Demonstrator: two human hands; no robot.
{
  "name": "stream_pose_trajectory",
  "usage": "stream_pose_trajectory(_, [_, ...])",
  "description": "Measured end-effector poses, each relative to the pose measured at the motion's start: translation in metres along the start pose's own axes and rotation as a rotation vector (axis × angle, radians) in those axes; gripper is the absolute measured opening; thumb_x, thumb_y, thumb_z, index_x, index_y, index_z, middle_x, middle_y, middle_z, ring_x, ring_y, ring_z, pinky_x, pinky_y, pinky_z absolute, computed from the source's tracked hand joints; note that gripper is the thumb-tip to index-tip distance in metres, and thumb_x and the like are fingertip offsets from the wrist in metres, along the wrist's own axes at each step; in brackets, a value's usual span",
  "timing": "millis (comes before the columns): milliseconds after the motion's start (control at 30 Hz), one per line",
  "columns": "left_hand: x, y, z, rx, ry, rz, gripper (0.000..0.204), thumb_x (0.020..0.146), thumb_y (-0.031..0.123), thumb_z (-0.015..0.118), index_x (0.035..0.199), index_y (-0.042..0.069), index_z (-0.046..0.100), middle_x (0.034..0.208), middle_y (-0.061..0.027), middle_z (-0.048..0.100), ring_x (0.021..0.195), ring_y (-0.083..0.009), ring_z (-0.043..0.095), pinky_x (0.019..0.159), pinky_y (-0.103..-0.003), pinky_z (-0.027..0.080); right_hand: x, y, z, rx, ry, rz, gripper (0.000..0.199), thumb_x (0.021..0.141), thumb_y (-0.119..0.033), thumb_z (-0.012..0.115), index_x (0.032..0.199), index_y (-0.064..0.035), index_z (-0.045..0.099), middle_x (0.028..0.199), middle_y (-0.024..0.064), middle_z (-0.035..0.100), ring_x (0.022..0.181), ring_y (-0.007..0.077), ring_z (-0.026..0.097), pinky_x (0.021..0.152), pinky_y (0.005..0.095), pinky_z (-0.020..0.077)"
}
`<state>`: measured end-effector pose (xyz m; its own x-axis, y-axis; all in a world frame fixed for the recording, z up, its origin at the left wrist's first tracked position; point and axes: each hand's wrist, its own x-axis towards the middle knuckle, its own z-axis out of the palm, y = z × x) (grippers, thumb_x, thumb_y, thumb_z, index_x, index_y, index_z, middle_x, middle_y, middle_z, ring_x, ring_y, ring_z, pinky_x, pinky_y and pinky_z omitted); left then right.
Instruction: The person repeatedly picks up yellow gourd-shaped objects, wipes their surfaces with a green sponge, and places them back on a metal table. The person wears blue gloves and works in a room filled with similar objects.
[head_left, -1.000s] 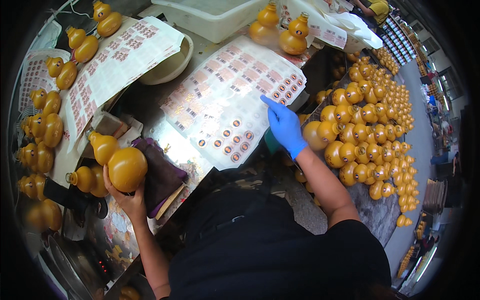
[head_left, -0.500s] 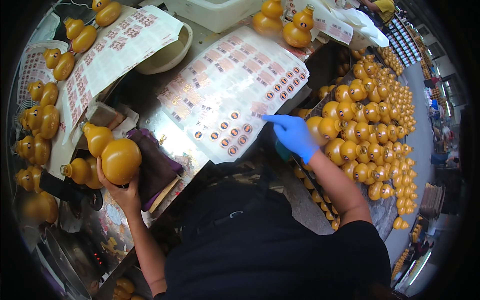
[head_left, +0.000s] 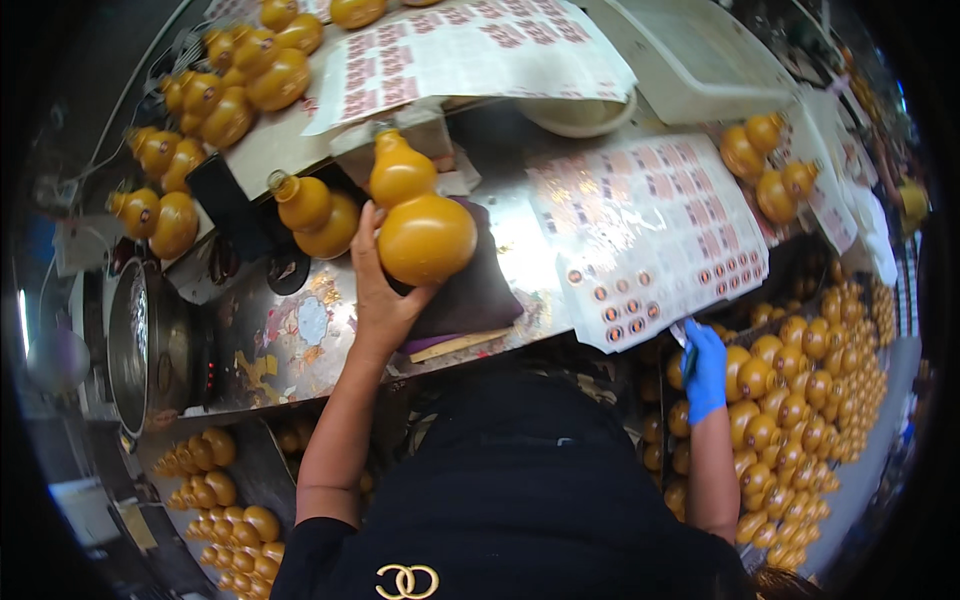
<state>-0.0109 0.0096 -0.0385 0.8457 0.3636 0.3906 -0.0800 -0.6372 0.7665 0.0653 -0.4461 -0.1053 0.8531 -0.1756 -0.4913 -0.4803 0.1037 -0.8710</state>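
Note:
My bare left hand [head_left: 385,300] is wrapped round the lower bulb of a glossy, amber-yellow gourd-shaped bottle [head_left: 428,240], which stands tilted over a dark folded cloth [head_left: 470,285]. My right hand [head_left: 705,368], in a blue glove, is pinched at the near right edge of the sticker sheet. A small pale label [head_left: 680,332] shows at its fingertips. The sticker sheet [head_left: 645,225] lies on the metal table, carrying rows of rectangular labels and small round dark-and-orange stickers. Another gourd bottle [head_left: 318,215] stands just left of the held one.
More gourd bottles [head_left: 255,75] crowd the back left, near a second label sheet [head_left: 470,50]. A white bowl [head_left: 580,115] and a plastic tub [head_left: 700,60] sit behind. A metal pan [head_left: 150,345] is at left. Stacked bottles [head_left: 780,400] fill the right side.
The view has turned, so the table sits differently in it. My right hand has come off the sheet's printed surface to its near edge, with a pale label now at the fingertips. My left hand keeps the bottle.

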Motion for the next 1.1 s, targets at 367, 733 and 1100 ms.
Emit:
stream_pose_trajectory(367, [0.002,-0.001,-0.007,-0.022,-0.041,0.027,0.101,0.070,0.014,0.081,0.148,0.006,0.018,0.144,-0.0188,0.036,0.131,-0.0345,0.039,0.108,-0.040,0.033,-0.065,-0.107,0.165,-0.305,-0.398,-0.350,0.010,0.082,-0.008,0.071,0.088,-0.0019,0.065,0.075,-0.0024,0.061,0.063,0.0027,0.051,0.056,0.0176,0.0385])
stream_pose_trajectory(733, [0.007,0.012,-0.022,-0.267,-0.149,-0.153,0.104,0.072,0.021,0.081,0.151,0.009,0.013,0.140,-0.0196,0.038,0.129,-0.0317,0.042,0.106,-0.039,0.036,-0.090,-0.101,0.309,-0.308,-1.011,-0.396,0.016,0.081,-0.015,0.075,0.090,-0.0035,0.068,0.070,-0.0036,0.059,0.063,0.0018,0.050,0.061,0.0184,0.0434])
stream_pose_trajectory(1100, [0.020,0.026,-0.024,-0.859,-0.084,-0.452,0.096,0.078,0.024,0.077,0.150,0.008,0.015,0.138,-0.0199,0.038,0.128,-0.0273,0.043,0.106,-0.037,0.036,-0.080,-0.106,0.305,-0.390,-0.899,-0.311,0.069,0.081,-0.026,0.076,0.137,-0.0005,0.044,0.067,-0.0038,0.052,0.060,0.0019,0.044,0.058,0.0177,0.0395])
